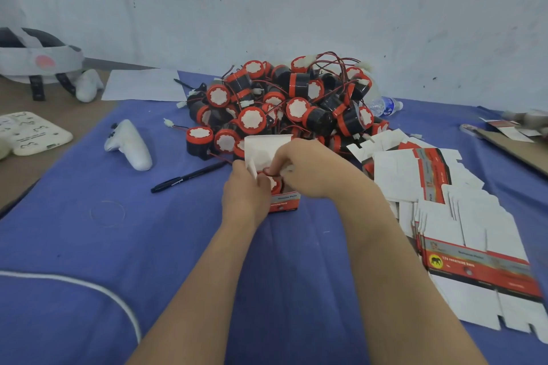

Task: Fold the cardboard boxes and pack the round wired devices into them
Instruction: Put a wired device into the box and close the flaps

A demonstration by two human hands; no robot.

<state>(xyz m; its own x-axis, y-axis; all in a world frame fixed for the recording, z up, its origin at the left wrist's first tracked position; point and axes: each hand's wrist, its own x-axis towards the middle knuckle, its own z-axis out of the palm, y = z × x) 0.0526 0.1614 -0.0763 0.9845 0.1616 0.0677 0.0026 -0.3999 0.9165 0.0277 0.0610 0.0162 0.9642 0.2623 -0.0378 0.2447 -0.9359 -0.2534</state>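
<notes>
Centre of frame: left hand gripping side flap of open box, right hand pinching red wire of device at box mouth. Risk: wire loop trapped under lid, flap creased.

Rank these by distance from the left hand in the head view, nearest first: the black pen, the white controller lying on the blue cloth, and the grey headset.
Measured from the left hand:
1. black pen, just to the hand's left, its tip pointing towards the hand.
2. white controller, farther left and a little farther back.
3. grey headset, in the far-left back corner by the wall.
</notes>
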